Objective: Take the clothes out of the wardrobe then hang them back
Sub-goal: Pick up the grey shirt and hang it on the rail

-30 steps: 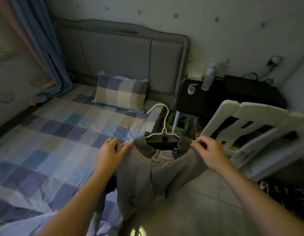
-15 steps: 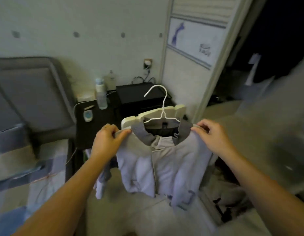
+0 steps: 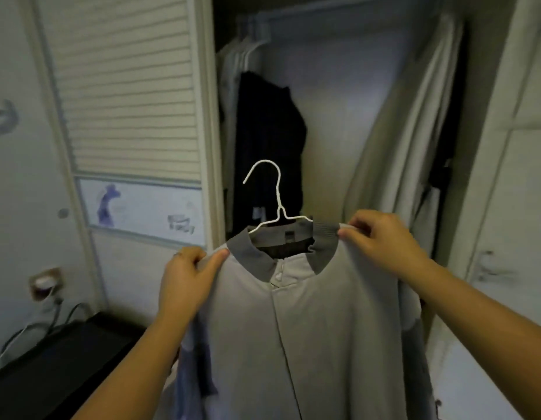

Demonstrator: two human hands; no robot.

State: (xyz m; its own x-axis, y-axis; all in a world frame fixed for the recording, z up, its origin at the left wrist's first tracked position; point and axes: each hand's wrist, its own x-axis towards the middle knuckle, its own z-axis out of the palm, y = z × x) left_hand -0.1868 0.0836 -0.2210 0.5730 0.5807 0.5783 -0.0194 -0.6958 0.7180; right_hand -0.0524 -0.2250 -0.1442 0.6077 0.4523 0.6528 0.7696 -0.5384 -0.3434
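Note:
A light grey jacket (image 3: 308, 328) with a darker grey collar hangs on a white wire hanger (image 3: 275, 201), held up in front of the open wardrobe (image 3: 339, 101). My left hand (image 3: 187, 277) pinches the jacket's left shoulder over the hanger end. My right hand (image 3: 381, 241) pinches the right shoulder the same way. The hanger's hook points up, below the level of the wardrobe rail (image 3: 263, 13). A dark garment (image 3: 269, 147) hangs inside at the left, and pale garments (image 3: 408, 131) hang at the right.
The wardrobe's slatted sliding door (image 3: 126, 86) stands at the left, another pale door (image 3: 511, 177) at the right. A black cabinet (image 3: 51, 368) with cables and a wall socket (image 3: 45, 283) sits low at the left.
The view has swung from the bed past the bedside cabinet to the open wardrobe. Both hands kept their grip on the jacket's shoulders and carried it up in front of the wardrobe.

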